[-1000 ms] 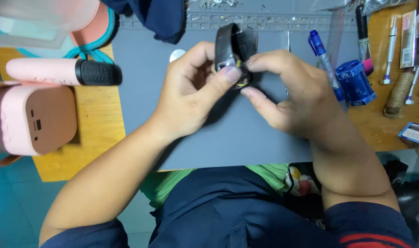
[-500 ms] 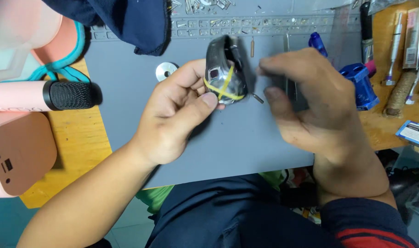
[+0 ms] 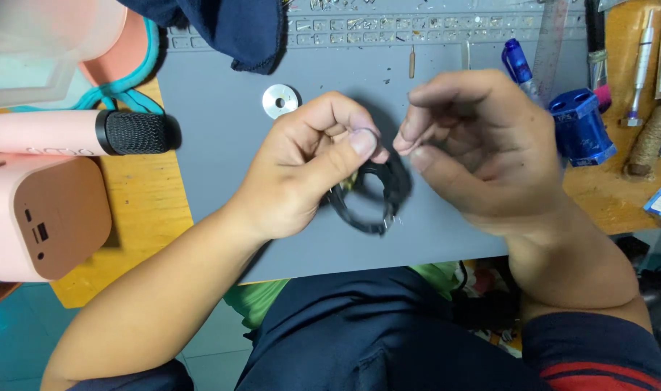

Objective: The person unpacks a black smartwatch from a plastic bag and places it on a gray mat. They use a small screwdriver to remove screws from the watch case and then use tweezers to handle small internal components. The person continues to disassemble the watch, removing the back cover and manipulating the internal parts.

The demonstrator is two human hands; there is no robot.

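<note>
Centre of the frame: left hand (image 3: 308,170) curled, thumb pressed against the fingers, grip pinching a small black device (image 3: 370,199) with a dark loop-shaped edge, held just above the grey mat (image 3: 214,152). Right hand (image 3: 482,145) just beside it, right of centre, blurred, fingertips drawn together near the left thumb; cannot tell whether that grip touches the device or pinches anything.

Upper middle, on the mat: 1 flat silver washer (image 3: 280,101), near the left knuckles but apart from them. Upper edge: dark blue cloth (image 3: 229,29) draped over the mat's top rim. Left side, on the wooden counter (image 3: 145,217): pink microphone (image 3: 77,132) with black mesh head, and below it a pink speaker box (image 3: 44,217). Right side: blue pen (image 3: 519,65) and a blue block-shaped holder (image 3: 580,127), just behind the right hand.
</note>
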